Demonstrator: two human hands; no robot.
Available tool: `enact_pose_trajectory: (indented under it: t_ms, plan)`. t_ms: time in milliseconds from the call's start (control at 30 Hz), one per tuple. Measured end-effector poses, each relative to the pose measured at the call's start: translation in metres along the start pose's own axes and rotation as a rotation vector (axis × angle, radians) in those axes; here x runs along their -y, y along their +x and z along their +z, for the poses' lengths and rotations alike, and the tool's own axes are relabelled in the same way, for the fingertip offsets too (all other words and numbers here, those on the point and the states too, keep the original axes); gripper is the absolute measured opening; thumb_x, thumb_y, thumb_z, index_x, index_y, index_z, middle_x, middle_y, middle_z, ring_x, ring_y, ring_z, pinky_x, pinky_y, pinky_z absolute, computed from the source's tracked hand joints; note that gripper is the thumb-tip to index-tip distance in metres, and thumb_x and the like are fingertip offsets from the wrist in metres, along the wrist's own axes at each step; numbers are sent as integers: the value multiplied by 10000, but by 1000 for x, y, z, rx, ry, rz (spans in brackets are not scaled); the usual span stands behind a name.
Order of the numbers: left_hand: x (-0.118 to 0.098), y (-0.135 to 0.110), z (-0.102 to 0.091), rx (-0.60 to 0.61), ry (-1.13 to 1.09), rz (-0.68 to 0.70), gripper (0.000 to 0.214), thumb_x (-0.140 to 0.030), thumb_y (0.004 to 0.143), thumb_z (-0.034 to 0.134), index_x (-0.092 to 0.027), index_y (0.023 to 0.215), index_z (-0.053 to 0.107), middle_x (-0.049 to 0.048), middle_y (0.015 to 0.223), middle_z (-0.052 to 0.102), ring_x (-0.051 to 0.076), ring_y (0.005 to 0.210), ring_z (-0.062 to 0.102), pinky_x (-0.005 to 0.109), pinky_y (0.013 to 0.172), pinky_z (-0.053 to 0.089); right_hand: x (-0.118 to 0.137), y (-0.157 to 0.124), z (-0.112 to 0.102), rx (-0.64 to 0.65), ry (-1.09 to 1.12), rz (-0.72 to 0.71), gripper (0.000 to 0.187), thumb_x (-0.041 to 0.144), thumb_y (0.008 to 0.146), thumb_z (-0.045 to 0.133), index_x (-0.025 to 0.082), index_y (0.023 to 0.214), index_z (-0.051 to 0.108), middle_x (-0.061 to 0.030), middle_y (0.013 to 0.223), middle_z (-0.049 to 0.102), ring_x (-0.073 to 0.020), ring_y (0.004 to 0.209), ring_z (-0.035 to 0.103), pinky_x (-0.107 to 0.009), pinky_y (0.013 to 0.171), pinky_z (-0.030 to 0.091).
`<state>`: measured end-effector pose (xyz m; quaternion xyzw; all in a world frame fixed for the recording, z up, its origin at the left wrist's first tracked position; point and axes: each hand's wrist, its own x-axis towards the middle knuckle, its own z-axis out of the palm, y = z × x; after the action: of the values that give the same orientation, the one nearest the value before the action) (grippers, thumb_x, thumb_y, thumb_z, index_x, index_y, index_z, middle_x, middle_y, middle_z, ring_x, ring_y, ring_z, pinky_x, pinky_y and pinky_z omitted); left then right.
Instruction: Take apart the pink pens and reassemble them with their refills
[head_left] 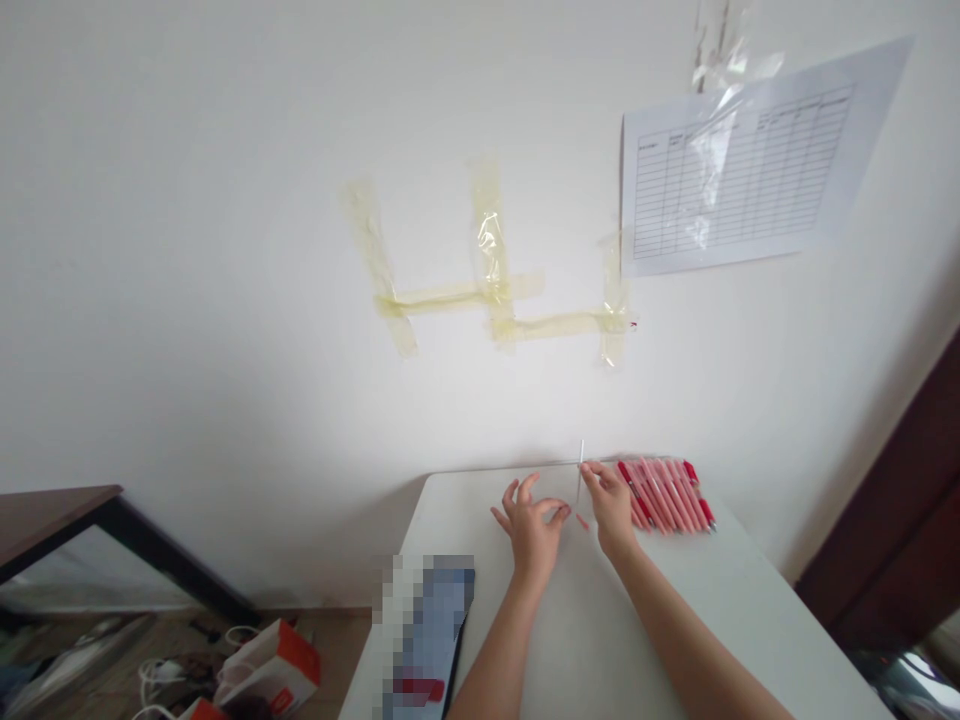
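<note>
My right hand (pixel 611 505) pinches a thin clear pen refill (pixel 580 468) and holds it upright over the white table (pixel 585 620). Just to its left, my left hand (pixel 531 522) has its thumb and forefinger pinched together, its other fingers spread; what it holds is too small to make out. A small red piece (pixel 583 521) lies on the table between the hands. A row of several red pens (pixel 664 493) lies side by side at the table's far edge, right of my right hand.
A white wall with strips of yellowed tape (pixel 487 290) and a printed sheet (pixel 742 170) rises behind the table. A blurred-out object (pixel 424 630) sits at the table's left edge. A dark desk (pixel 60 520), bags and cables are at lower left.
</note>
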<state>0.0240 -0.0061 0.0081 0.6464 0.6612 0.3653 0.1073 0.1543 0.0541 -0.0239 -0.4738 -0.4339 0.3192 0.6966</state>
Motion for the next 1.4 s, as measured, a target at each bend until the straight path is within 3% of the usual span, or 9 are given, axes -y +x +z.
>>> enact_pose_trajectory:
  t_ms: [700,900,1033,1133,1267,1400]
  plan:
    - [0,0,3,-96,-39,-17,102,-333,834,689,-388,828,775,-37,1413,548,313,1384,353,748,1135,89,14,-7,5,-7,76,61,446,612,756,654,185,872,706,-67,911,724,-236,921,633,-361,869,478]
    - [0,3,-1,-146,-37,-42,109,-303,840,672,-330,843,778,10,1398,557,308,1367,371,691,1147,176,16,-6,2,-28,17,48,446,610,742,651,184,857,710,-73,918,729,-244,930,636,-351,831,490]
    - [1,4,-3,-174,-49,-30,125,-320,855,650,-315,850,775,21,1397,557,304,1359,383,639,1149,225,17,-5,-3,-27,-36,55,384,566,712,659,183,737,691,-61,831,725,-248,861,648,-339,769,493]
    - [3,4,-4,-192,-50,-23,138,-329,864,636,-305,858,771,29,1396,555,302,1348,394,620,1146,242,18,-4,-9,1,-73,63,304,486,685,665,183,677,686,-81,883,737,-272,907,655,-353,797,489]
    - [6,6,-3,-196,-45,-28,150,-329,867,627,-280,877,769,59,1384,553,299,1333,404,598,1147,257,19,-1,-20,74,-108,83,270,424,647,667,182,751,725,-99,961,743,-298,983,651,-377,829,485]
    - [7,6,-3,-191,-60,-19,163,-341,875,618,-274,888,766,70,1366,548,286,1322,413,575,1153,268,23,0,-34,154,-130,103,271,424,623,693,190,756,729,-96,972,742,-283,925,659,-383,821,476]
